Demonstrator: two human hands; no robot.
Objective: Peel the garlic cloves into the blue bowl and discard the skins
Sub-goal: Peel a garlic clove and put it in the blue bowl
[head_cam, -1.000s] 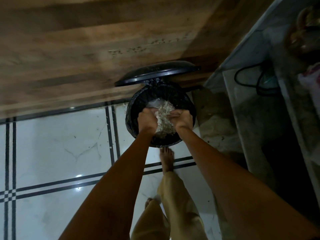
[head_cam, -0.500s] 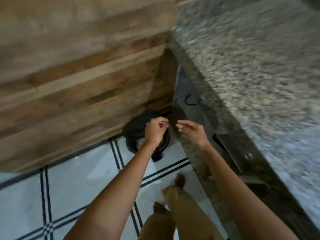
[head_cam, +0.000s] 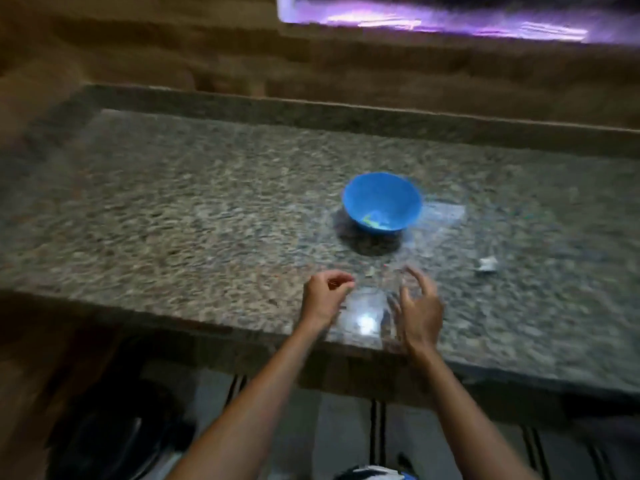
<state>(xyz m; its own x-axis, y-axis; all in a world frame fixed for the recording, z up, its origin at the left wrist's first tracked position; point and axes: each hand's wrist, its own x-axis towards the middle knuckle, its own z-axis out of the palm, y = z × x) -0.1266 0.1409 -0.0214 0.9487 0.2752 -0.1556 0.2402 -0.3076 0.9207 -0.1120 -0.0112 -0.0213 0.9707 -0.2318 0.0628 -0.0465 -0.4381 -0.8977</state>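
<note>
Over the near edge of the granite counter, the left hand has its fingers curled, though blur hides whether they pinch anything, the right hand hovers with fingers spread and loose, and the blue bowl sits farther back, well apart from both, with a white scrap off to its right

bright blue bowl. counter is speckled grey-brown granite w/ a white scrap. purple glow up top.

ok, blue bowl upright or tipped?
Upright: the blue bowl sits base-down on the granite counter, rim up, inside showing.
</note>
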